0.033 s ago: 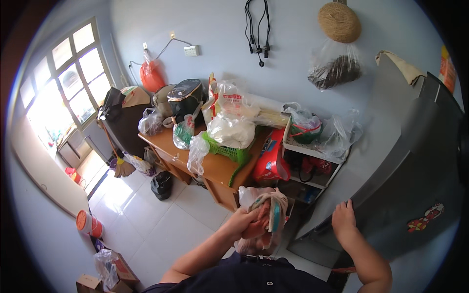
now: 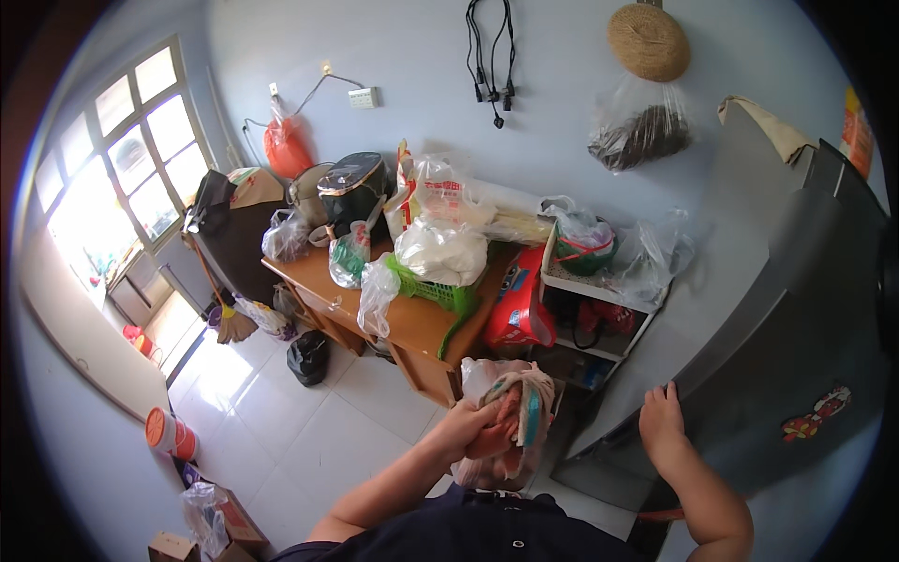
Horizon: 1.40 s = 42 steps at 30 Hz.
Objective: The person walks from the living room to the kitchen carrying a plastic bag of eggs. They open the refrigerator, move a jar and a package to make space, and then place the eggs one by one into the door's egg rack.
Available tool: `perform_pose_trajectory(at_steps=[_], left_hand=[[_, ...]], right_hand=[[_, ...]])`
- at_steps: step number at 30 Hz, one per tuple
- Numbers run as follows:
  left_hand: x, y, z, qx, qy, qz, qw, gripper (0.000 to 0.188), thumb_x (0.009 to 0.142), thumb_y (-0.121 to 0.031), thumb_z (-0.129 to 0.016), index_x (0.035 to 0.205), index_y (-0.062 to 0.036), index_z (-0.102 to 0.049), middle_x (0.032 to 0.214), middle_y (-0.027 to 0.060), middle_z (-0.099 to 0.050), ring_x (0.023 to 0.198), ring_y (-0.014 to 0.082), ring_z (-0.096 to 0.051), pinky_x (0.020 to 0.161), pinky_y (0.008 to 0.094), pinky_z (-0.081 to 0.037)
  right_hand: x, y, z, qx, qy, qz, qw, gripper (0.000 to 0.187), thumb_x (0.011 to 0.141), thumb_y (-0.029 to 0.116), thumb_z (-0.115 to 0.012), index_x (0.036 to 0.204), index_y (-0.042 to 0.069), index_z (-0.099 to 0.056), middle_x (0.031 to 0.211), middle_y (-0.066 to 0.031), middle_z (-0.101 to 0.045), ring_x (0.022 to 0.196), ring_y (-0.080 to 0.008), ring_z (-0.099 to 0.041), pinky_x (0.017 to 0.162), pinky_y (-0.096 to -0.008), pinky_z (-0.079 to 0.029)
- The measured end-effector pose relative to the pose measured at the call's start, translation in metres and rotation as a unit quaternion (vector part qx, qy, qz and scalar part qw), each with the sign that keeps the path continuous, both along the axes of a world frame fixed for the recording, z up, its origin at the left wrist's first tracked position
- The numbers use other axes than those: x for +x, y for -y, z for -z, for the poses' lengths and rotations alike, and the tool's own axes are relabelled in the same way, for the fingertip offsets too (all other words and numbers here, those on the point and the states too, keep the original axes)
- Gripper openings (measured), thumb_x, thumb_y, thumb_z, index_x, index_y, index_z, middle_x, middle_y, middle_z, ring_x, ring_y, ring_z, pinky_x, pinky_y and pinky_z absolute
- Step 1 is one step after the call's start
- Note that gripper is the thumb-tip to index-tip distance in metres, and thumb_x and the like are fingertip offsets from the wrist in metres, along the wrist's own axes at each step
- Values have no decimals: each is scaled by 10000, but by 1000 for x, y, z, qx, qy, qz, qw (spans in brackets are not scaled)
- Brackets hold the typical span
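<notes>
In front of my body, my left hand (image 2: 478, 426) is closed round a translucent plastic bag (image 2: 479, 377), together with a pale, crumpled cloth-like piece (image 2: 532, 393) that has a teal stripe. Something pinkish shows through the lower part of the bag; its kind cannot be made out. On the right, my right hand (image 2: 662, 426) grips the edge of the dark grey refrigerator door (image 2: 749, 375), its fingertips bent over that edge. The inside of the refrigerator is hidden from view.
A wooden desk (image 2: 412, 347) carries a rice cooker (image 2: 352, 183), a green basket (image 2: 435, 288) and several plastic bags. Beside it stand a red bag (image 2: 524, 304) and a white shelf rack (image 2: 646, 304). A black bag (image 2: 309, 358), broom (image 2: 234, 326) and bucket (image 2: 171, 431) are on the left.
The view has shifted very slightly. Both hands keep their places and their holds.
</notes>
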<state>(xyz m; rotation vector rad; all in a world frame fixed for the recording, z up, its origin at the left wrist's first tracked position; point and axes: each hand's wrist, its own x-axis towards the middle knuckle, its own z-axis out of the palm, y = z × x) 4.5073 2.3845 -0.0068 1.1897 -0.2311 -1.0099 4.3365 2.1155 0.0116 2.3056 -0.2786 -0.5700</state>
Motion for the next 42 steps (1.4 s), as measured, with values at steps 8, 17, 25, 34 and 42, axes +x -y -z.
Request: perform_pose_trajectory(at_steps=[8,17,25,34,42], left_hand=[[39,-15,12,21,48,75,996,355,910,-293,-540,1060,25,-587,934,79,-625,790,111,-581,678,248,-484],[65,-55,6,41,16,117,992,341,913,-198,-535,1164,31,-512,1056,84,-593,917,140,-582,802,273,-483],[75,-69,-5,40,12,122,992,323,912,-200,-538,1130,39,-536,1034,97,-607,905,146,-593,784,284,-496],[78,-53,10,-24,14,170,985,319,915,-147,-511,1183,24,-490,1083,104,-589,940,170,-593,810,304,-495],[53,-21,-5,-46,-12,244,969,362,911,-165,-521,1204,42,-467,1070,116,-587,920,182,-599,795,294,-496]], right_hand=[[22,3,0,-102,-98,92,986,406,855,289,-515,1220,118,-561,1269,-94,-451,1181,-277,-360,1051,-501,-186],[18,17,24,-142,-83,71,984,353,855,249,-506,1172,108,-570,1133,-54,-501,1119,-221,-392,1015,-397,-255],[12,16,31,-153,-42,82,984,299,835,227,-517,1101,123,-606,1044,-39,-514,1045,-205,-416,956,-341,-288],[-84,-97,15,-63,-15,59,996,259,836,246,-481,1037,132,-596,1051,-12,-541,1057,-177,-449,888,-324,-319],[-170,-181,-7,41,149,175,972,554,774,386,-570,1227,78,-486,1339,-65,-417,1277,-205,-303,1050,-370,-222]])
